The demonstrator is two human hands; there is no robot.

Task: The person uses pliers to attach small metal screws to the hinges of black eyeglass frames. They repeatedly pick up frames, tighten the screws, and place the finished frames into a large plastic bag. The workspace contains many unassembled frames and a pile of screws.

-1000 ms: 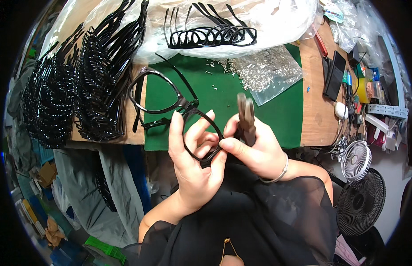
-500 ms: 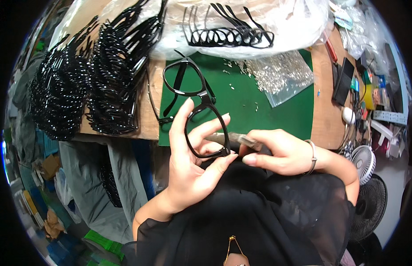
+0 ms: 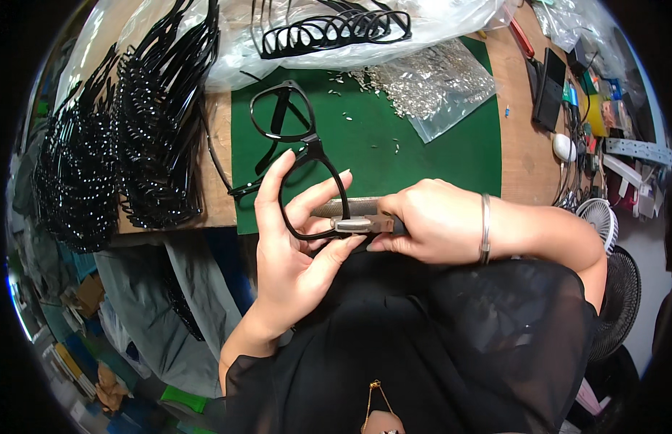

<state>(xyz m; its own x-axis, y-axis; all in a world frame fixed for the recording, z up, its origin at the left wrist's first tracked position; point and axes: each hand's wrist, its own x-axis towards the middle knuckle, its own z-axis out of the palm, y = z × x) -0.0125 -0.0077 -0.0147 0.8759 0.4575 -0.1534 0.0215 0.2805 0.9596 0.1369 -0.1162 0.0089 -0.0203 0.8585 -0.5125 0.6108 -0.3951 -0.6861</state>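
Fingers of our left hand [image 3: 292, 246] wrap one lens ring of the black glasses frame [image 3: 300, 166], which stretches up and away over the green mat [image 3: 422, 159]. Just to its right, our right hand [image 3: 430, 220] squeezes the pliers [image 3: 354, 217], which lie sideways, tips pointing left at the ring. Our hands hide what the tips bite.

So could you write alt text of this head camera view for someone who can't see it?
A person's left hand holds a black glasses frame while the right hand presses pliers to its edge, over a green mat. Stacks of black frames lie to the left.
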